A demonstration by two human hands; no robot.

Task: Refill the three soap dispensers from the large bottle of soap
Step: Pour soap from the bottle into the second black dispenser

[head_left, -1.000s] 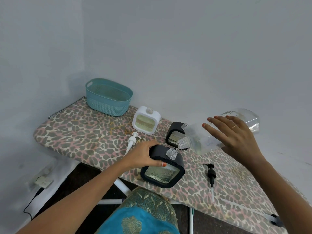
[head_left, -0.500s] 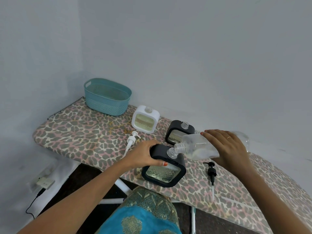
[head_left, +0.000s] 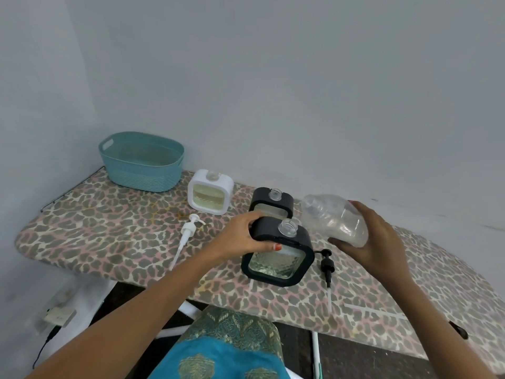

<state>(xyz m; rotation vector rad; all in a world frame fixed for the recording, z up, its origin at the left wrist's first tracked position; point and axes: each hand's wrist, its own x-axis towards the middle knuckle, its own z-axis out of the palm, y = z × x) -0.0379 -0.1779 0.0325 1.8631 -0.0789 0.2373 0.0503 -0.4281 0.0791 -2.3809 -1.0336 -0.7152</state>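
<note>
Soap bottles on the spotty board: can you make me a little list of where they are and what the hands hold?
left hand: grips near black dispenser
right hand: holds large bottle, tipped sideways
far black dispenser: behind the near one
white dispenser: near teal basket
white pump, black pump: lying loose on board

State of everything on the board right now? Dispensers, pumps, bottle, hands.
near black dispenser: neck open, part full, left hand grips its top.
far black dispenser: neck open, standing.
white dispenser: neck open, standing, part full.
large bottle: tipped sideways in right hand, no stream visible.
white pump: off, lying flat.
black pump: off, lying flat.
teal basket: upright.
</note>
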